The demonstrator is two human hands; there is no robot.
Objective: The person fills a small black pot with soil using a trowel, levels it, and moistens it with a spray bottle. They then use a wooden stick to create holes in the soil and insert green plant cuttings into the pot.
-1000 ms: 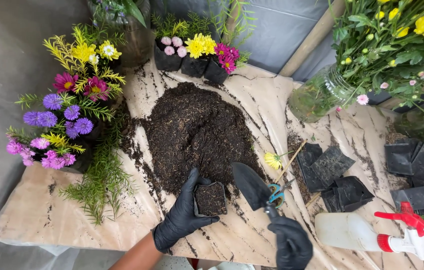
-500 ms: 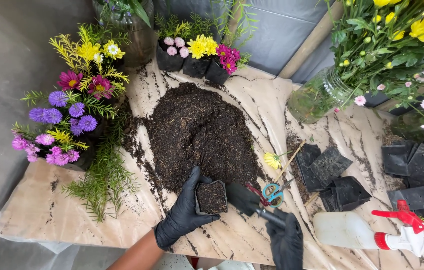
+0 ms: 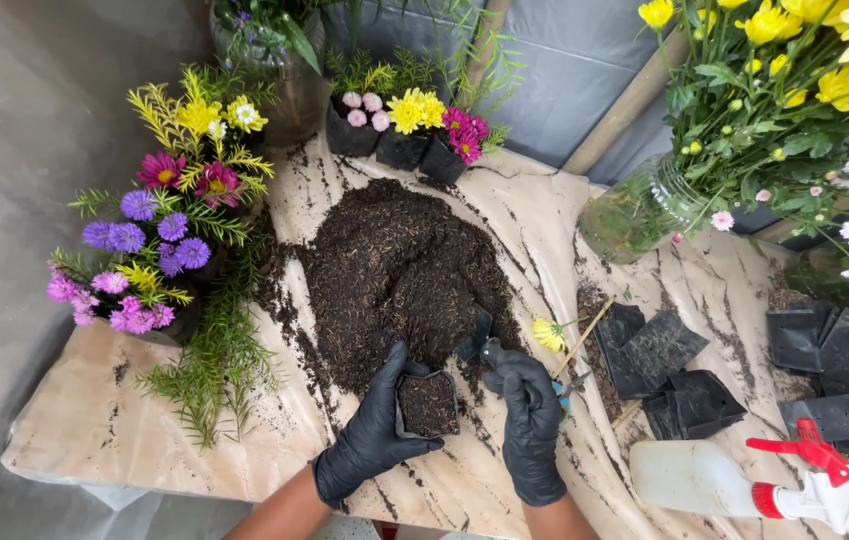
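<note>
My left hand (image 3: 370,440) holds a small pot (image 3: 427,404) w/ soil in it, just in front of the soil heap (image 3: 395,265) mid-table (image 3: 95,430). My right hand (image 3: 530,425) sits right of the pot, trowel (image 3: 477,338) dug into the heap's near edge. Flower bunches (image 3: 160,240) left; potted flowers (image 3: 410,125) behind heap; empty bags (image 3: 670,375) & spray bottle (image 3: 735,480) right.

This looks like a potting bench in a garden nursery or flower workshop. A table (image 3: 95,430) covered with a beige sheet carries a big heap of dark soil (image 3: 395,260) in its middle. Small black pots of pink, yellow and purple flowers (image 3: 410,125) stand along the back and left edge. Empty black nursery bags (image 3: 670,375) lie to the right, near a white spray bottle (image 3: 725,480) with a red trigger. Grey sheeting (image 3: 565,70) hangs behind.
</note>
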